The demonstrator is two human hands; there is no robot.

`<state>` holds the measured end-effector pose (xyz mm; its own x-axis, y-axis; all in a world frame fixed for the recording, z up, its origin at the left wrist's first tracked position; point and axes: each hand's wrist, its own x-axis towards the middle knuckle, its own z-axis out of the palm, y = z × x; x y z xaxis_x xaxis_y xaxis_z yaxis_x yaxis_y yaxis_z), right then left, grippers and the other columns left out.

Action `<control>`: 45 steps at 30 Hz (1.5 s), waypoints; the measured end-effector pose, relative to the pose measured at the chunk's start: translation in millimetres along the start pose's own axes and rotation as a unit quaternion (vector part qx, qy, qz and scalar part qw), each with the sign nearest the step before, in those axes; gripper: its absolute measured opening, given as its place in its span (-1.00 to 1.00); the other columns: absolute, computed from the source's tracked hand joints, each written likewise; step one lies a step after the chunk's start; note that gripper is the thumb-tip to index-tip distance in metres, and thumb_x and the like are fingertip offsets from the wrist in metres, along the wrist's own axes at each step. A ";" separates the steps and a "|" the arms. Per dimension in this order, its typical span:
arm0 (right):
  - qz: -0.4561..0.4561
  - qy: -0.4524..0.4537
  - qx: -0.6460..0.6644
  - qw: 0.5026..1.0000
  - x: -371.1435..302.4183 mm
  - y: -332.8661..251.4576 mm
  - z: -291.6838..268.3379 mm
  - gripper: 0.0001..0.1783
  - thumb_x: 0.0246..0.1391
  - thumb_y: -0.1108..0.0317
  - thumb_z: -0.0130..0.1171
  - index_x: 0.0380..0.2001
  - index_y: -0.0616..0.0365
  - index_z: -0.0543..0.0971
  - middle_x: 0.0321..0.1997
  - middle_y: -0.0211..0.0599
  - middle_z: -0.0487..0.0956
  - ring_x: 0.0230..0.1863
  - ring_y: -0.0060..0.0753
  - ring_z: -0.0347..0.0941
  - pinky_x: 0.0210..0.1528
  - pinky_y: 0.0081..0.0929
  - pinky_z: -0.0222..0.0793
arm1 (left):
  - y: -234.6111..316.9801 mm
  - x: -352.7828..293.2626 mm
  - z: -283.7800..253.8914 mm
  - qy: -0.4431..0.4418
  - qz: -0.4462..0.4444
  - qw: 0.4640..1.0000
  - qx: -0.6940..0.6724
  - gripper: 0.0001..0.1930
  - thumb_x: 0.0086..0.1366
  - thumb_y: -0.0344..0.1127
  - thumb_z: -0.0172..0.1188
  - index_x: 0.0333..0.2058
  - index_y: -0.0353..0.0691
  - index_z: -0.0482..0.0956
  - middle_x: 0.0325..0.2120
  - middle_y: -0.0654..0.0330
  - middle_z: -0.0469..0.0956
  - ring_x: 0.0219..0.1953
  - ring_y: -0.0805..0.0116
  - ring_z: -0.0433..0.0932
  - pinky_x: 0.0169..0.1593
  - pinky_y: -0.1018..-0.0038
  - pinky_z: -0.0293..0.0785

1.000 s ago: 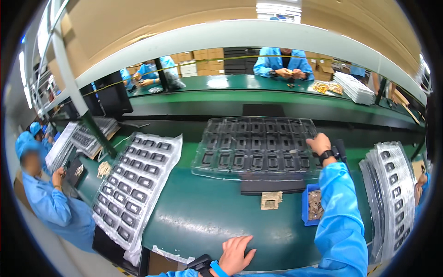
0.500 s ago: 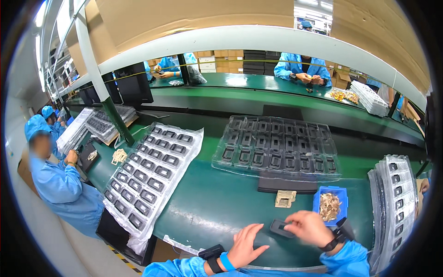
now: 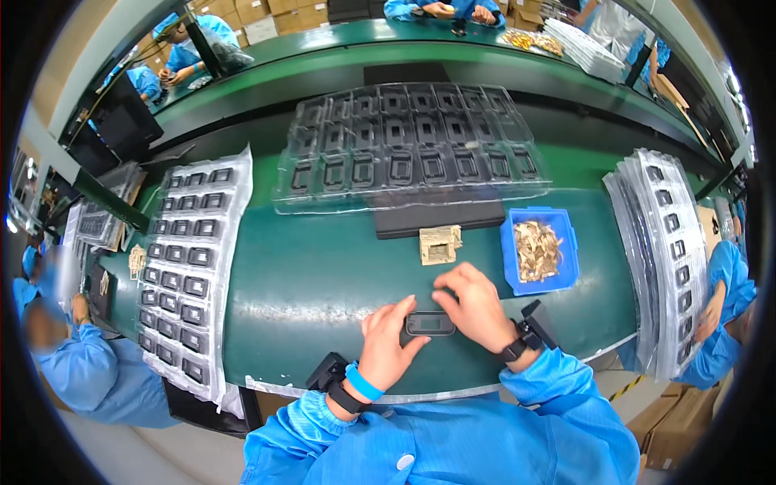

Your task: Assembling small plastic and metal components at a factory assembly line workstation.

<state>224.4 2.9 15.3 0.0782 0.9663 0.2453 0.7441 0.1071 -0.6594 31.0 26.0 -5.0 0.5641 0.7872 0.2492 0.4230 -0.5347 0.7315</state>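
A black rectangular plastic frame (image 3: 430,325) with a window in it lies on the green worktable between my hands. My left hand (image 3: 382,343) is open around its left end, thumb below and fingers above; whether it touches the frame is unclear. Over the frame's upper right side, my right hand (image 3: 475,305) has curled fingers, with thumb and forefinger apart and nothing visible between them. A small stack of beige rectangular pieces (image 3: 439,245) lies just beyond. To its right stands a blue bin (image 3: 508,259) of loose beige strips (image 3: 537,252).
A clear tray of black frames (image 3: 416,166) rests on a dark flat block (image 3: 436,220) at the back. Another filled tray (image 3: 182,267) lies left; stacked trays (image 3: 659,259) stand right. Co-workers sit left (image 3: 89,372), right (image 3: 719,323) and across the table.
My view has tilted down and turned right. The right hand has moved off the frame's window. My left hand has come up to the frame's left end.
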 end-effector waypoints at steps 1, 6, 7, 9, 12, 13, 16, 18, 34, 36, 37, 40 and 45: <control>0.010 0.035 -0.013 0.999 2.9 2.6 1.8 -0.86 -0.01 0.39 0.28 -0.34 0.13 0.59 -0.32 -0.16 0.47 -0.25 0.02 0.48 -0.20 -0.15 0.43 | -0.2 0.1 1.1 -0.009 -0.001 1.000 -0.004 -0.22 -0.07 -0.37 0.50 0.16 -0.22 0.34 -0.05 0.16 0.60 0.08 0.10 0.43 0.17 0.20 0.22; 0.048 0.063 -0.069 0.994 17.5 7.7 8.9 -0.84 0.03 0.45 0.23 -0.28 0.14 0.54 -0.24 -0.13 0.44 -0.24 0.05 0.51 -0.21 -0.12 0.46 | -2.8 -6.3 5.3 -0.009 0.007 1.000 -0.001 -0.19 -0.04 -0.36 0.49 0.20 -0.21 0.29 -0.02 0.17 0.60 0.13 0.07 0.39 0.22 0.20 0.17; 0.054 0.062 -0.072 0.994 18.0 9.0 10.1 -0.85 0.04 0.45 0.22 -0.28 0.14 0.54 -0.24 -0.13 0.44 -0.23 0.06 0.51 -0.21 -0.10 0.46 | -2.4 -7.5 5.4 -0.013 0.006 1.000 -0.001 -0.19 -0.04 -0.36 0.49 0.20 -0.21 0.29 -0.02 0.17 0.60 0.13 0.07 0.39 0.22 0.20 0.17; 0.063 0.053 -0.076 0.994 17.3 9.6 10.6 -0.86 0.04 0.44 0.22 -0.29 0.14 0.53 -0.24 -0.12 0.43 -0.24 0.05 0.51 -0.21 -0.10 0.46 | -0.7 -8.8 5.5 -0.015 0.003 1.000 0.005 -0.18 -0.04 -0.36 0.49 0.21 -0.21 0.27 -0.03 0.16 0.60 0.14 0.06 0.38 0.22 0.20 0.17; 0.067 0.041 -0.080 0.994 17.0 10.9 11.4 -0.88 0.05 0.44 0.21 -0.31 0.15 0.52 -0.24 -0.11 0.43 -0.24 0.06 0.51 -0.21 -0.09 0.46 | 1.1 -8.6 5.3 -0.017 -0.005 1.000 0.009 -0.19 -0.02 -0.36 0.48 0.21 -0.22 0.27 -0.03 0.15 0.60 0.14 0.05 0.37 0.22 0.20 0.16; 0.061 0.039 -0.079 0.994 17.3 11.4 11.9 -0.89 0.05 0.45 0.19 -0.32 0.15 0.52 -0.24 -0.10 0.43 -0.24 0.06 0.50 -0.21 -0.08 0.46 | 1.0 -8.3 5.2 -0.021 -0.005 1.000 0.009 -0.19 -0.02 -0.36 0.48 0.21 -0.22 0.27 -0.03 0.15 0.60 0.14 0.05 0.37 0.22 0.20 0.16; 0.037 0.031 -0.098 0.994 18.8 12.6 12.9 -0.92 0.08 0.45 0.16 -0.34 0.16 0.50 -0.25 -0.09 0.43 -0.23 0.08 0.49 -0.22 -0.08 0.45 | 0.9 -6.7 4.4 -0.021 -0.003 1.000 0.014 -0.20 -0.01 -0.37 0.47 0.21 -0.24 0.27 -0.03 0.13 0.60 0.14 0.05 0.37 0.22 0.20 0.15; 0.027 0.032 -0.094 0.995 19.1 13.8 12.4 -0.93 0.08 0.45 0.15 -0.34 0.16 0.50 -0.25 -0.09 0.43 -0.22 0.08 0.49 -0.22 -0.09 0.45 | 1.2 -5.7 3.8 -0.019 -0.002 1.000 0.016 -0.21 0.00 -0.37 0.46 0.21 -0.24 0.27 -0.04 0.13 0.60 0.13 0.06 0.37 0.22 0.20 0.14; 0.023 0.073 -0.029 0.997 5.9 1.2 14.5 -0.86 -0.06 0.44 0.31 -0.39 0.18 0.57 -0.28 -0.16 0.43 -0.30 0.02 0.51 -0.26 -0.14 0.47 | 2.0 -5.2 5.3 -0.018 0.007 1.000 0.015 -0.22 0.00 -0.37 0.46 0.20 -0.25 0.28 -0.04 0.12 0.60 0.13 0.06 0.37 0.21 0.21 0.15; 0.026 0.082 -0.039 0.995 7.9 4.6 16.5 -0.86 -0.06 0.44 0.30 -0.39 0.18 0.57 -0.28 -0.16 0.43 -0.29 0.01 0.51 -0.26 -0.14 0.47 | 0.8 -6.2 6.3 -0.014 0.011 1.000 0.019 -0.22 0.00 -0.37 0.46 0.20 -0.25 0.28 -0.04 0.12 0.60 0.12 0.06 0.38 0.21 0.21 0.15; 0.029 0.092 -0.050 0.994 8.5 6.2 17.0 -0.86 -0.06 0.44 0.30 -0.39 0.18 0.57 -0.28 -0.17 0.44 -0.29 0.01 0.51 -0.26 -0.14 0.47 | 0.8 -6.3 6.4 -0.016 0.012 1.000 0.018 -0.22 0.00 -0.37 0.46 0.20 -0.25 0.28 -0.04 0.12 0.60 0.12 0.06 0.38 0.21 0.21 0.15; 0.021 0.057 -0.061 0.996 7.3 9.2 15.3 -0.84 -0.06 0.44 0.29 -0.35 0.17 0.57 -0.27 -0.16 0.43 -0.28 0.01 0.50 -0.25 -0.13 0.46 | 1.6 -6.3 5.3 -0.015 0.011 1.000 0.023 -0.22 -0.01 -0.38 0.46 0.20 -0.25 0.28 -0.05 0.11 0.60 0.12 0.06 0.38 0.20 0.21 0.15; 0.021 0.016 -0.093 0.995 2.7 7.4 12.6 -0.88 -0.01 0.42 0.24 -0.35 0.15 0.55 -0.28 -0.17 0.42 -0.23 -0.02 0.47 -0.20 -0.12 0.36 | 0.4 -6.1 5.5 -0.017 0.011 1.000 0.022 -0.22 -0.01 -0.39 0.46 0.20 -0.24 0.28 -0.04 0.12 0.59 0.12 0.07 0.37 0.21 0.22 0.15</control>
<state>221.8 9.3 2.1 0.1315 0.9608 0.2442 0.8489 0.0181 -0.5282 31.6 19.3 -9.7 0.5974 0.7644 0.2424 0.4405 -0.5654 0.6973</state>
